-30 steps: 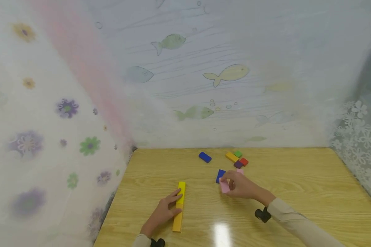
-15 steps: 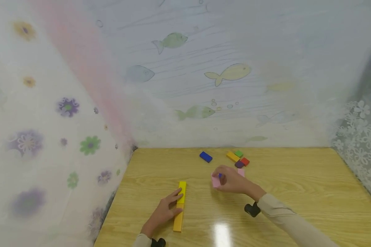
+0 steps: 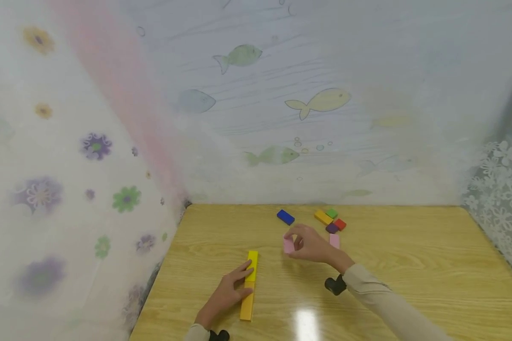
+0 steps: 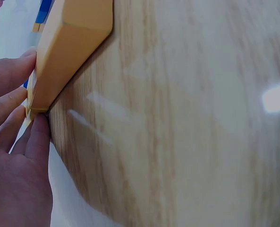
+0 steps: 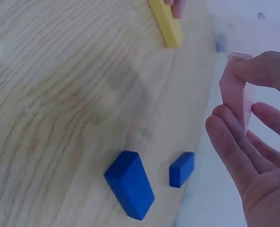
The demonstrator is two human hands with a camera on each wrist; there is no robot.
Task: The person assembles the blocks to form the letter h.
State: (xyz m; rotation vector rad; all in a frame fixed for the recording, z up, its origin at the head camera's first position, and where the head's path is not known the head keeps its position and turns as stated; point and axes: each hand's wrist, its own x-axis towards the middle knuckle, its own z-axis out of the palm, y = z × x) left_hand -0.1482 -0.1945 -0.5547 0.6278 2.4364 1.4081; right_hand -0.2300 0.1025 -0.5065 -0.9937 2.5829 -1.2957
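My right hand [image 3: 313,244] pinches a pink block [image 3: 288,245] between thumb and fingers, raised over the middle of the table. In the right wrist view the held pink block [image 5: 238,97] is tilted, with two blue blocks below it on the table; the nearer blue block [image 5: 130,184] is hidden behind the hand in the head view. To the left, a yellow block [image 3: 253,258] and an orange block [image 3: 247,308] lie end to end in a straight row. My left hand [image 3: 227,291] rests against this row, its extended fingers on the yellow block and its thumb at the orange one.
Another pink block [image 3: 334,240] lies just right of my right hand. Behind it sit a purple block [image 3: 332,228], a red block [image 3: 340,224], a green block [image 3: 332,213] and an orange-yellow block [image 3: 323,217]. The farther blue block [image 3: 286,217] is near the table's back edge.
My right hand has carried the pink block leftward and slightly away from me, now covering the nearer blue block in the head view. My left hand stays on the row.
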